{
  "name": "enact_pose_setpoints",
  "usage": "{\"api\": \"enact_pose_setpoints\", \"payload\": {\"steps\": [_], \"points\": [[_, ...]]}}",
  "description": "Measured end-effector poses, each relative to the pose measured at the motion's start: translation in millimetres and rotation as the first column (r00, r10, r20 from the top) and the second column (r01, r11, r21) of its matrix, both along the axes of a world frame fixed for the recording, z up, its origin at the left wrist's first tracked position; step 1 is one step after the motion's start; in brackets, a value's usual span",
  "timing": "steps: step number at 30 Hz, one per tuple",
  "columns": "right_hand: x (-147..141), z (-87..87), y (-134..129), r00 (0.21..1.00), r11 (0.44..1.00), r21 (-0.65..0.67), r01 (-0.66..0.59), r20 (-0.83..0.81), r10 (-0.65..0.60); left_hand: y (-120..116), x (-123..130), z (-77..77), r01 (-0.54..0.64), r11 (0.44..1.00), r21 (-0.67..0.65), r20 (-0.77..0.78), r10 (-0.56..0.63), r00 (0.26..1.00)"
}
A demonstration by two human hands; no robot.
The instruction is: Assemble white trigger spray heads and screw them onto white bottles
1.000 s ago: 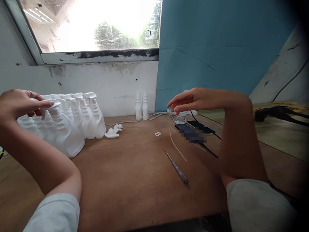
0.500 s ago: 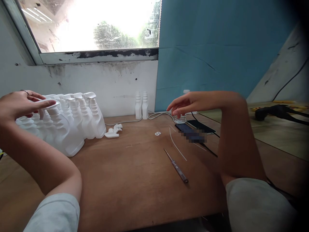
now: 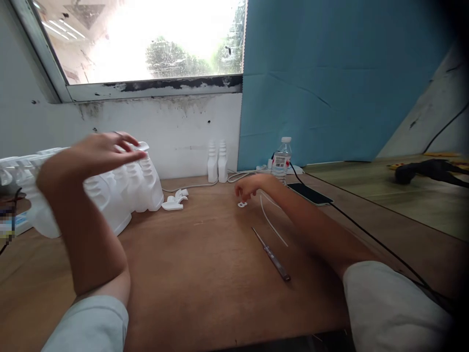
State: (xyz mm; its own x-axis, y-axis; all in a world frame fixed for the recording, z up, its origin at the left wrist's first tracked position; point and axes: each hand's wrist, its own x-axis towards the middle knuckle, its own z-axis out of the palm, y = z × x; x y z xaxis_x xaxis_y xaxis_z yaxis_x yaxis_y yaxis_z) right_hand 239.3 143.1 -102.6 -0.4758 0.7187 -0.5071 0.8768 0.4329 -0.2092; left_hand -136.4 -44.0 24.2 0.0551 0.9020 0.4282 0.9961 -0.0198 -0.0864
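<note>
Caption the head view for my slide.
Right hand at the white rings, left hand by the bottles, screwdriver on the table.

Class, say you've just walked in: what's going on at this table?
A person is working at a brown table. Their right grip is down at small white rings; whether it holds one is hard to tell. Their left grip, blurred, looks open and empty near white spray bottles. A screwdriver and white plastic pieces lie untouched on the table.

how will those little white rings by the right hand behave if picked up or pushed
The white rings look small and thin, so they're probably very light. Lying flat on the table, they'd likely slide rather than roll, and their low edges may be fiddly to grip.
</note>
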Motion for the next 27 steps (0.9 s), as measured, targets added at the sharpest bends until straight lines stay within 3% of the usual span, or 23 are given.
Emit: {"api": "enact_pose_setpoints", "payload": {"steps": [1, 2, 4, 7, 10, 13, 16, 20, 23, 25, 27], "points": [[-1, -9.0, 7, 1.000, 1.000, -0.019, 0.007, 0.017, -0.007, 24, 17, -1.8, 0.093, 0.970, -0.227, 0.110, -0.069, 0.992], [-1, -16.2, 12, 0.999, 0.999, -0.039, 0.014, 0.031, -0.013, 49, 34, -7.3, 0.144, 0.895, -0.422, 0.169, -0.078, 0.983], [2, -26.1, 19, 0.999, 0.997, -0.074, 0.022, 0.045, -0.018, 94, 62, -28.5, 0.137, 0.761, -0.634, 0.179, -0.028, 0.983], [8, -33.7, 26, 0.999, 0.994, -0.106, 0.018, 0.036, -0.015, 143, 89, -73.6, 0.013, 0.688, -0.726, 0.086, 0.073, 0.994], [11, -38.2, 30, 1.000, 0.993, -0.116, 0.008, 0.020, -0.006, 165, 96, -110.3, -0.033, 0.658, -0.752, 0.044, 0.101, 0.994], [13, -40.2, 32, 1.000, 0.994, -0.109, -0.006, 0.003, 0.006, 174, 88, -126.7, -0.020, 0.645, -0.764, 0.048, 0.088, 0.995], [14, -37.0, 29, 0.998, 0.996, -0.081, -0.048, -0.043, 0.045, 177, 82, -129.7, 0.046, 0.642, -0.765, 0.084, 0.029, 0.996], [12, -24.4, 15, 0.978, 0.989, 0.051, -0.136, -0.150, 0.143, 169, 96, -132.5, 0.237, 0.674, -0.699, 0.187, -0.148, 0.971], [8, -15.3, -8, 0.932, 0.948, 0.269, -0.171, -0.269, 0.244, 150, 120, -141.1, 0.455, 0.670, -0.586, 0.297, -0.345, 0.890], [5, -13.5, -29, 0.892, 0.898, 0.414, -0.147, -0.337, 0.301, 131, 136, -150.7, 0.600, 0.626, -0.499, 0.381, -0.463, 0.800], [2, -15.9, -51, 0.851, 0.848, 0.519, -0.111, -0.391, 0.351, 110, 145, -163.5, 0.745, 0.555, -0.371, 0.518, -0.542, 0.661]]}}
